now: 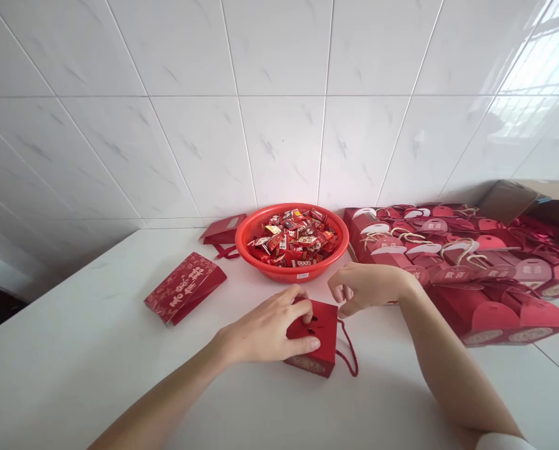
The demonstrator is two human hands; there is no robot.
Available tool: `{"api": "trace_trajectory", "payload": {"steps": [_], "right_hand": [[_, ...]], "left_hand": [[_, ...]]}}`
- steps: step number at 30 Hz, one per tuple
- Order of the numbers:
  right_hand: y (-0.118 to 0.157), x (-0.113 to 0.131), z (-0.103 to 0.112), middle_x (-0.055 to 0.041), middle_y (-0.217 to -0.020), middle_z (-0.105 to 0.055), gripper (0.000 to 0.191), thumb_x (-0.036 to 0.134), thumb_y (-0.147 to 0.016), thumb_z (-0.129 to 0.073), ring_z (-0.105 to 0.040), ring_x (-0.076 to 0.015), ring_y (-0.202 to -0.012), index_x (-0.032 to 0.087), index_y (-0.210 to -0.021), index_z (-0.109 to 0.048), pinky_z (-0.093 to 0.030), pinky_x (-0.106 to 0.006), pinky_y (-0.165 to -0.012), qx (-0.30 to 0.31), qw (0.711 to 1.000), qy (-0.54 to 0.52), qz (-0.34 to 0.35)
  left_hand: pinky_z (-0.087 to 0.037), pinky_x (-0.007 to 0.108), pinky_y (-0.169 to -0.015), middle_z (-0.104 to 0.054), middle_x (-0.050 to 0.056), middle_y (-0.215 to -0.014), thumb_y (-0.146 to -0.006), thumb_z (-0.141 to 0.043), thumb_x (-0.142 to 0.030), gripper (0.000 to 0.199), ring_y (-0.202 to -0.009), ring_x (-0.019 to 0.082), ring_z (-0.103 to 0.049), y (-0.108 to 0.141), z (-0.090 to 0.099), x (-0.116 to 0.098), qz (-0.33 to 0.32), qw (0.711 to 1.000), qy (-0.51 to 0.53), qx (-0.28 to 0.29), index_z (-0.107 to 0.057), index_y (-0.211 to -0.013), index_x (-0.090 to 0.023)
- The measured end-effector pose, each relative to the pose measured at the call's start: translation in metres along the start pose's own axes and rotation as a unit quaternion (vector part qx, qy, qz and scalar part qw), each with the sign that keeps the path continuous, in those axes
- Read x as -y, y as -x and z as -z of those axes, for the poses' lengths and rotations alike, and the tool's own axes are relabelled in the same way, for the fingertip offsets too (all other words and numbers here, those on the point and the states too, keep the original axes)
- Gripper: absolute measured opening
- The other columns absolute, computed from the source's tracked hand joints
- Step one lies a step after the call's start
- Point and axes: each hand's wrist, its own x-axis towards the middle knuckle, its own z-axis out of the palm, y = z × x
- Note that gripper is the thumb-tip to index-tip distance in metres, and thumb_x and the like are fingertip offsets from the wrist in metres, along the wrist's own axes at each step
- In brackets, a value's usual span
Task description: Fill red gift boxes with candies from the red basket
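Note:
A small red box (325, 334) sits on the white table in front of me, with slots in its top and a dark red cord (351, 356) looping out at its right side. My left hand (274, 325) rests over the box's left part, thumb on top and fingers curled around it. Just above the box's upper right corner hovers my right hand (361, 287), fingers bent and slightly apart, holding nothing that I can see. Behind both hands stands a red plastic basket (291, 273) filled with wrapped candies (295, 237).
Several finished-looking red boxes (452, 275) with rope handles crowd the right side. Behind them is a cardboard box (508, 200). A printed red packet (185, 287) lies at left, and another red piece (223, 230) touches the basket's left side. A tiled wall (279, 144) backs the table (96, 350).

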Motion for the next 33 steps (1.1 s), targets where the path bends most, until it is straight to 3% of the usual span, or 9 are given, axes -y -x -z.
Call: {"api": "trace_trajectory", "payload": {"steps": [4, 9, 14, 18, 23, 28, 31, 33], "right_hand": [[-0.008, -0.003, -0.004, -0.0047, -0.100, -0.066, 0.028, 0.036, -0.073, -0.075, -0.065, -0.0226, -0.089, 0.019, -0.092, -0.064, -0.046, -0.028, -0.067, 0.005, 1.000, -0.022, -0.003], [-0.032, -0.006, -0.017, -0.0082, -0.105, -0.069, 0.042, 0.044, -0.067, -0.080, -0.065, -0.0271, -0.095, 0.018, -0.098, -0.069, -0.046, -0.031, -0.069, 0.001, 1.000, 0.001, 0.020], [-0.048, -0.012, -0.023, -0.0062, -0.088, -0.074, 0.025, 0.040, -0.072, -0.079, -0.067, -0.0234, -0.084, 0.017, -0.079, -0.072, -0.047, -0.029, -0.067, 0.008, 0.998, -0.012, 0.064], [-0.049, -0.015, -0.023, -0.0041, -0.080, -0.074, 0.005, 0.020, -0.076, -0.070, -0.067, -0.0182, -0.073, 0.016, -0.072, -0.071, -0.047, -0.026, -0.063, -0.001, 0.997, -0.043, 0.069], [-0.041, -0.018, -0.015, -0.0039, -0.077, -0.073, 0.003, 0.016, -0.071, -0.066, -0.066, -0.0188, -0.075, 0.016, -0.068, -0.067, -0.047, -0.027, -0.063, -0.038, 0.992, -0.110, 0.055], [-0.016, -0.017, 0.004, -0.0024, -0.071, -0.070, 0.015, 0.029, -0.075, -0.067, -0.066, -0.0175, -0.072, 0.016, -0.068, -0.064, -0.050, -0.030, -0.072, -0.079, 0.946, -0.305, 0.078], [0.000, -0.010, 0.011, -0.0024, -0.072, -0.071, 0.023, 0.037, -0.079, -0.070, -0.065, -0.0164, -0.074, 0.017, -0.069, -0.064, -0.050, -0.031, -0.077, -0.131, 0.916, -0.366, 0.095], [0.007, -0.002, 0.011, -0.0034, -0.075, -0.072, 0.026, 0.039, -0.081, -0.071, -0.066, -0.0170, -0.076, 0.017, -0.071, -0.063, -0.050, -0.032, -0.079, -0.145, 0.897, -0.401, 0.115]], "left_hand": [[-0.049, 0.033, -0.071, -0.053, 0.005, -0.107, -0.089, -0.054, -0.062, 0.042, -0.084, 0.023, -0.064, 0.005, 0.002, -0.005, 0.093, 0.995, -0.026, -0.018, -0.062, -0.097, -0.022], [-0.048, 0.032, -0.069, -0.053, 0.004, -0.099, -0.090, -0.052, -0.062, 0.041, -0.082, 0.023, -0.063, 0.009, 0.004, -0.005, 0.120, 0.992, -0.028, -0.020, -0.061, -0.099, -0.023], [-0.047, 0.030, -0.065, -0.054, 0.004, -0.097, -0.091, -0.052, -0.061, 0.039, -0.076, 0.021, -0.063, 0.011, 0.005, 0.000, 0.109, 0.993, -0.025, -0.029, -0.060, -0.095, -0.023], [-0.047, 0.029, -0.064, -0.053, 0.004, -0.101, -0.090, -0.053, -0.060, 0.039, -0.073, 0.019, -0.061, 0.012, 0.005, 0.000, 0.105, 0.993, -0.009, -0.052, -0.065, -0.097, -0.023], [-0.049, 0.030, -0.066, -0.059, 0.005, -0.103, -0.090, -0.055, -0.058, 0.038, -0.070, 0.017, -0.062, 0.013, 0.012, 0.004, 0.109, 0.992, 0.014, -0.057, -0.070, -0.100, -0.024], [-0.054, 0.034, -0.079, -0.067, 0.006, -0.121, -0.088, -0.062, -0.054, 0.043, -0.087, 0.021, -0.067, 0.021, 0.040, 0.011, 0.089, 0.973, 0.191, -0.096, -0.066, -0.122, -0.027], [-0.054, 0.042, -0.092, -0.069, 0.009, -0.116, -0.090, -0.061, -0.053, 0.048, -0.097, 0.024, -0.068, 0.028, 0.055, 0.009, 0.023, 0.928, 0.348, -0.128, -0.060, -0.129, -0.025], [-0.052, 0.049, -0.100, -0.064, 0.012, -0.129, -0.088, -0.065, -0.055, 0.053, -0.111, 0.030, -0.066, 0.031, 0.057, 0.006, -0.032, 0.896, 0.418, -0.144, -0.059, -0.131, -0.025]]}}
